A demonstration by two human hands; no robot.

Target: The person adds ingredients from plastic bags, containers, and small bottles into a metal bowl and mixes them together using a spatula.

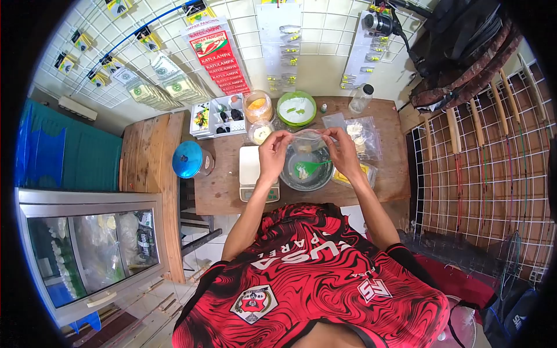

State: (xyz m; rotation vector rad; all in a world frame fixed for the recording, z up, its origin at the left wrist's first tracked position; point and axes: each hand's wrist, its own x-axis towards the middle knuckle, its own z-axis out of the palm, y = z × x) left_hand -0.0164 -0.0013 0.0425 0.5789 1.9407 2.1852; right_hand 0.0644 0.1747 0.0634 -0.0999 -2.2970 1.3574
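Note:
A clear plastic bag (307, 141) is stretched between my two hands above a grey bowl (307, 185). My left hand (274, 155) pinches its left edge, and my right hand (343, 152) pinches its right edge. Inside the bowl lie a green spoon (310, 167) and some pale crumbs. Left of the bowl is a white digital scale (252, 166), close to my left wrist. A yellow packet (355, 176) lies partly under my right forearm. Behind my hands stand a green bowl of white powder (296, 108) and a small jar with pale contents (260, 133).
The wooden table (220, 194) also holds a blue-lidded container (188, 159), a divided white tray (219, 117), an orange-filled jar (258, 107), a glass bottle (361, 99) and bags of pale pieces (364, 139). Wire racks with hanging packets stand behind.

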